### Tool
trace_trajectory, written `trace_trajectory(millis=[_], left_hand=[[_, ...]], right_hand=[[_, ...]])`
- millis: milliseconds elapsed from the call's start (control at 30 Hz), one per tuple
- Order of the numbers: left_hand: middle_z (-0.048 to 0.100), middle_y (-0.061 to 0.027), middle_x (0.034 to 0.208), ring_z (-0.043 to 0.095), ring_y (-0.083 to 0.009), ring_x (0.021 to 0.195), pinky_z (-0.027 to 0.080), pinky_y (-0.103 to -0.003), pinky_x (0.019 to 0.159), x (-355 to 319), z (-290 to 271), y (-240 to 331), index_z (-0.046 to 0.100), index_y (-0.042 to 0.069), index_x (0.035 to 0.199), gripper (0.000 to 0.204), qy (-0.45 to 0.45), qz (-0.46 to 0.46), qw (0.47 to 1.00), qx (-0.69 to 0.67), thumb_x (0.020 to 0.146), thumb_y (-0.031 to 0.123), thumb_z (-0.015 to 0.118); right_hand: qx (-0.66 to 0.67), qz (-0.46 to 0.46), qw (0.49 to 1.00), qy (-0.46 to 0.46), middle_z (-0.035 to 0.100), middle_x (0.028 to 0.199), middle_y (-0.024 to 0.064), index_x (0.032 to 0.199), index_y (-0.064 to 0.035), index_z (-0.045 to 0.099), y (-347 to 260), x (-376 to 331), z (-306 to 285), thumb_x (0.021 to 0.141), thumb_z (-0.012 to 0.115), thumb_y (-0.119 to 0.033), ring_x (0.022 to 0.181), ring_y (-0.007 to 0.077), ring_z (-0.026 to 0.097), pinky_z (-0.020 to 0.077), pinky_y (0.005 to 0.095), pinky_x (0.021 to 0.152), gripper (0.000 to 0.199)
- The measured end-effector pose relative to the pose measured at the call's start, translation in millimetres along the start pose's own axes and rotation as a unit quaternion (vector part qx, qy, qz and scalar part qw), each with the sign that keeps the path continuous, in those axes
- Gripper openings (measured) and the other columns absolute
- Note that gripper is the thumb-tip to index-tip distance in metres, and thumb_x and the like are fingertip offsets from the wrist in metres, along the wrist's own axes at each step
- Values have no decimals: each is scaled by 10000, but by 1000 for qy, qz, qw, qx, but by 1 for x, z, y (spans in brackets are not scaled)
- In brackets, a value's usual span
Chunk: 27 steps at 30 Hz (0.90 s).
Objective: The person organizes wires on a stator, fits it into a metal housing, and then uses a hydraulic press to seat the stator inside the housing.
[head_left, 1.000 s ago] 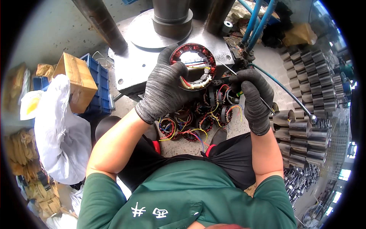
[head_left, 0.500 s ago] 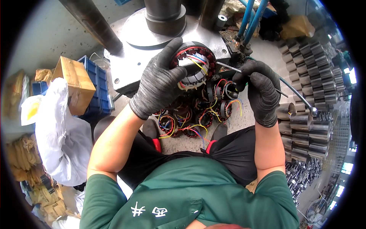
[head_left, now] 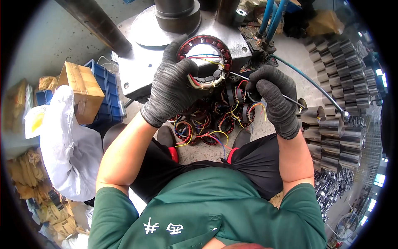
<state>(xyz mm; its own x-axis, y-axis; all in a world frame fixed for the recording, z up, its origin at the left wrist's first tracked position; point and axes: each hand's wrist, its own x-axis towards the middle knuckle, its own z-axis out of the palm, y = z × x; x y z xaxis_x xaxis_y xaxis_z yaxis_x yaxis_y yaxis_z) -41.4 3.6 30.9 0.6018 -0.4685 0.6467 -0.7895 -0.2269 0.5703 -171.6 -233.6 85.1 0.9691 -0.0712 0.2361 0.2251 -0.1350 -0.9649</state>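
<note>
Head view: the left hand [head_left: 174, 89] is closed around the left rim of a ring-shaped stator [head_left: 204, 62] with copper windings, lifted before the near edge of the grey press base [head_left: 143, 68], its opening facing the camera; the right hand [head_left: 275, 97], fist shut on a thin metal rod [head_left: 290, 98], sits just right of it, the rod's long axis running left to right, tip at the stator's right rim; more wound stators [head_left: 215, 118] lie below between the knees; open room lies leftward.

Cardboard box [head_left: 81, 89], blue crates [head_left: 105, 97], stacked metal cylinders [head_left: 340, 124].
</note>
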Motion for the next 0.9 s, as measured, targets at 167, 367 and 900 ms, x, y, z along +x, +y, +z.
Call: trace_trajectory(millis=[167, 367, 900], left_hand=[[519, -281, 1405, 629, -416, 1213, 576, -458, 1006, -3, 1, -6, 675, 52, 933, 487, 5, -14, 1000, -6, 622, 238, 1000], [496, -282, 1432, 614, -401, 1251, 567, -447, 1023, 0, 0, 2, 687, 47, 920, 465, 17, -7, 1000, 3, 632, 236, 1000], [525, -211, 1338, 578, -334, 1211, 522, -432, 1076, -3, -15, -2, 594, 66, 979, 658, -43, -185, 979, -74, 519, 228, 1036]], right_hand=[[-2, 23, 1000, 7, 707, 824, 34, 1016, 3, 712, 1, -1, 8, 973, 636, -178, 723, 83, 631, 524, 254, 663, 201], [-68, -28, 997, 1, 701, 808, 37, 1017, 5, 705, 9, 0, 9, 987, 624, -159, 684, 84, 622, 523, 254, 641, 186], [27, -79, 996, -6, 702, 1007, 53, 1140, -15, 689, 20, 4, 21, 1029, 603, -140, 884, 120, 656, 545, 295, 814, 188]])
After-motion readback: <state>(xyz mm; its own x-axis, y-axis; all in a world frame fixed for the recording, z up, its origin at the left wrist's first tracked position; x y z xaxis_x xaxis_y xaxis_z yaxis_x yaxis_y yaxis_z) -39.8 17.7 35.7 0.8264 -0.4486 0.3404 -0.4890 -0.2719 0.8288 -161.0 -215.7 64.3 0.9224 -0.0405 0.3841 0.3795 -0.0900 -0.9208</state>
